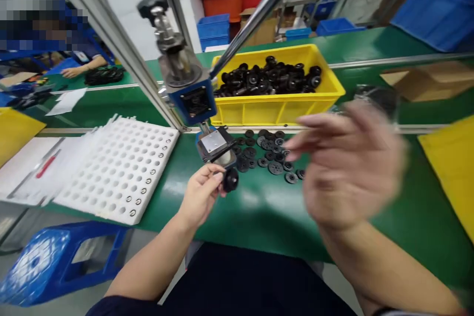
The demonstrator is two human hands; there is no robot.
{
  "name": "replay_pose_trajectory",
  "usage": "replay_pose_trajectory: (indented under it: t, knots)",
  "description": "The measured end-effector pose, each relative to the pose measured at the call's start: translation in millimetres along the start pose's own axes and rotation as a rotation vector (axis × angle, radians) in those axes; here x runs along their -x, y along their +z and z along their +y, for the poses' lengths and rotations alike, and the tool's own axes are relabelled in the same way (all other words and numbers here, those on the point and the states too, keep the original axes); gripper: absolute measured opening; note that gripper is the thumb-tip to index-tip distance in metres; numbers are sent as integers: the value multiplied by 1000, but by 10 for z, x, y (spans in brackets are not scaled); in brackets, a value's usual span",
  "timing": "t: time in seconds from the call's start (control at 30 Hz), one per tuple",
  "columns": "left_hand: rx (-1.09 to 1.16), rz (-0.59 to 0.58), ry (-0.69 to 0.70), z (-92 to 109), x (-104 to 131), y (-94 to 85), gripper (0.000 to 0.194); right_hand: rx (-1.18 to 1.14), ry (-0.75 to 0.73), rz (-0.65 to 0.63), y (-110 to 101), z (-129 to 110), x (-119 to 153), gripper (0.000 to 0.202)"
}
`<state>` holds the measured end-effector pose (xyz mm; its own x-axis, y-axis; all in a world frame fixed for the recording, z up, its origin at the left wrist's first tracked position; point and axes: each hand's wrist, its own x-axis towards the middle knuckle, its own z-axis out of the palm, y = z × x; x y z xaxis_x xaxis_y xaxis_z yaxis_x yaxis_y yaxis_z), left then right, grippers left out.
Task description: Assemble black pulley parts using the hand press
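Observation:
My left hand point(202, 192) pinches a round black part point(230, 179) just in front of the blue hand press point(192, 101). Raised over the right side of the green table point(259, 217), my right hand point(340, 168) is blurred by motion, its fingers pointing left; whether they hold anything cannot be made out. Several flat black discs point(275, 167) lie loose on the table between the press and my right hand. Behind them stands a yellow bin point(277, 111) full of black parts.
A white foam tray point(122, 168) with rows of holes lies left of the press, some right-edge holes holding small rings. The press lever point(259, 15) slants up rightward. A person's hand point(74, 71) is at far left. Cardboard point(429, 81) lies at right.

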<state>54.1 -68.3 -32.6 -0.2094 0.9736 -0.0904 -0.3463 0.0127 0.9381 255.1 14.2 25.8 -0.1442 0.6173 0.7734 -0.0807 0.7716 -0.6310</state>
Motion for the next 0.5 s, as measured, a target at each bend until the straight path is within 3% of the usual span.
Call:
replay_pose_trajectory:
  t: [0.07,0.17,0.33,0.5]
  knots:
    - [255,-65,-185,-148,38,-18,20,21,26,-151,74,171,209,68]
    - [461,-87,-374,-336,75,-24,21,75,65,-366,188,385,586,79]
    - [502,13,-540,-523,134,-6,20,64,64,-378,340,504,916,63]
    - [506,-24,-561,-618,159,2,22,95,83,-354,340,524,970,57]
